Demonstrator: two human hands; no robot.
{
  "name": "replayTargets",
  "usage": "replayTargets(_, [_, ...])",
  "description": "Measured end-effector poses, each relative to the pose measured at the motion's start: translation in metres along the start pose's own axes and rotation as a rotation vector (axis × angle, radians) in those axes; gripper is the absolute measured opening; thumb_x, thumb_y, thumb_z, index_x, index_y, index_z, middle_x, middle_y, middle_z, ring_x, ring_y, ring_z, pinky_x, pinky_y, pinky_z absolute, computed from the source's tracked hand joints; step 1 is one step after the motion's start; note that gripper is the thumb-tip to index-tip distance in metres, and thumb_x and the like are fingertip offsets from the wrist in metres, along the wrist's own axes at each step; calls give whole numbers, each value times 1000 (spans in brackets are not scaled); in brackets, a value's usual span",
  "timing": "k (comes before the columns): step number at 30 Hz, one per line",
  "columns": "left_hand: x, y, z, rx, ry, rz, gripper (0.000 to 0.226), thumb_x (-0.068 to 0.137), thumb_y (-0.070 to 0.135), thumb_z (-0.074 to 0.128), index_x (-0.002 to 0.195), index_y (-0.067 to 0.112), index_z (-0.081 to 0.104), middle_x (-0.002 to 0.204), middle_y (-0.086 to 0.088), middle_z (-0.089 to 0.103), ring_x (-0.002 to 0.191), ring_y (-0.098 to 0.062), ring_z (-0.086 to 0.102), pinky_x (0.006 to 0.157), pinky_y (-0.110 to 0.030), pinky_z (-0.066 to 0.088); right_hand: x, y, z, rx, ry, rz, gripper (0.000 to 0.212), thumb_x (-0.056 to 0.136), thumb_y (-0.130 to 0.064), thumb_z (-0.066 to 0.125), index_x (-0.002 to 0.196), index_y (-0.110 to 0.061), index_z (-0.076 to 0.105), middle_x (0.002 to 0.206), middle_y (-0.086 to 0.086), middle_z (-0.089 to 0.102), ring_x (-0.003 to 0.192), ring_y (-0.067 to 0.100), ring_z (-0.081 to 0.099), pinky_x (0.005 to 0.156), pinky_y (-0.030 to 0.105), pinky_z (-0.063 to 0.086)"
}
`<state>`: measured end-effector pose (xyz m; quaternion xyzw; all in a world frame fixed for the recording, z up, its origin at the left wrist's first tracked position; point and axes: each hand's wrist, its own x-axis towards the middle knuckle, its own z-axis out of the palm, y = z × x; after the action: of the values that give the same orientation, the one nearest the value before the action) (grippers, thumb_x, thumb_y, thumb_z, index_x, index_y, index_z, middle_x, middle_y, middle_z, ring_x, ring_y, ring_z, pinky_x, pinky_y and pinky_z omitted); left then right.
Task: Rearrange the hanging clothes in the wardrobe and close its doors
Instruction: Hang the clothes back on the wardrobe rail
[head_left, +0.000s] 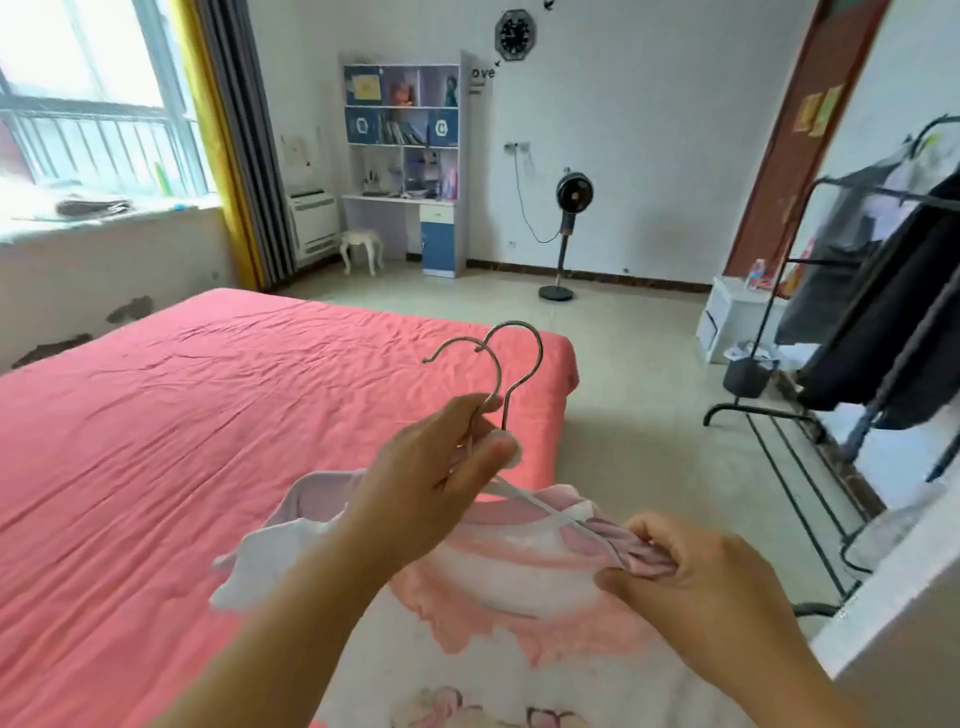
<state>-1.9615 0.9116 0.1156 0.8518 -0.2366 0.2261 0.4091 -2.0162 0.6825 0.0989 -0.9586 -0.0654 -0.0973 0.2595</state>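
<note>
My left hand (441, 478) grips two hangers (511, 364) by their necks, the metal hooks pointing up over the bed corner. On them hang a pink and white garment (498, 587) and a lilac one (311, 499) behind it. At the garments' right shoulder, my right hand (696, 577) pinches the bunched pink fabric against the white hanger arm. No wardrobe doors are in view.
A bed with a pink sheet (208, 441) fills the left. A black clothes rack (883, 322) with dark garments stands at right, with a white surface edge (893, 597) below it. A fan (571, 208), a desk with shelves (405, 156) and a stool (361, 249) stand by the far wall.
</note>
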Motion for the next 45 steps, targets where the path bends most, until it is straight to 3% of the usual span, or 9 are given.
replayTargets(4, [17,55,39,-160,16,46,25,84,33,53,107,24,56,82,12,64,70,-9,64,70,-28,49,-37,14,-41,-22,55,135,20,69,-51,69,73,-37,55,65,-15,59,70,9,54,63,22,42])
replayTargets(6, [20,75,54,-199,26,71,28,84,29,55,111,22,56,77,9,65,70,-6,64,70,-27,50,-55,21,-56,-30,105,179,23,69,-50,69,79,-32,57,71,-13,62,74,10,57,67,26,45])
replayTargets(11, [16,135,96,-277,-19,192,40,84,14,57,116,37,50,74,9,64,62,-8,61,61,-12,46,-109,52,-94,-32,178,304,26,66,-48,74,76,-31,56,69,-11,62,69,10,55,65,25,44])
replayTargets(16, [-2,206,149,-354,-83,316,48,85,13,53,120,45,45,80,7,61,62,-15,60,65,-28,50,-170,99,-136,41,220,425,37,63,-43,78,88,-44,51,68,-29,57,61,6,50,60,24,43])
replayTargets(24, [-39,317,241,-468,-235,491,42,89,30,46,130,37,38,85,13,57,70,-6,59,68,-33,51,-279,172,-202,94,299,635,35,59,-36,83,83,-39,58,67,-16,63,60,6,55,61,30,47])
replayTargets(29, [-56,383,291,-615,-361,534,37,92,27,45,127,35,42,85,12,59,78,-10,60,70,-28,51,-342,198,-237,8,407,782,33,59,-37,83,79,-43,58,69,-36,57,66,-7,54,57,14,41])
replayTargets(36, [-51,464,345,-853,-532,469,38,92,20,54,130,25,52,105,9,62,100,-4,59,85,-21,50,-385,212,-268,-163,604,1008,27,56,-44,77,74,-38,59,69,-30,57,73,-15,50,66,8,41])
replayTargets(41, [-31,524,377,-967,-531,407,26,87,20,65,113,16,64,94,8,68,85,2,62,77,-16,51,-381,209,-291,-305,653,1189,30,69,-54,69,76,-32,49,67,-9,55,69,7,50,61,14,39])
replayTargets(45, [-8,568,406,-976,-448,507,17,90,20,59,102,12,69,90,-1,72,83,-16,66,76,-33,54,-366,208,-304,-440,799,1286,36,72,-56,64,77,-28,41,75,-5,59,78,16,55,72,27,46])
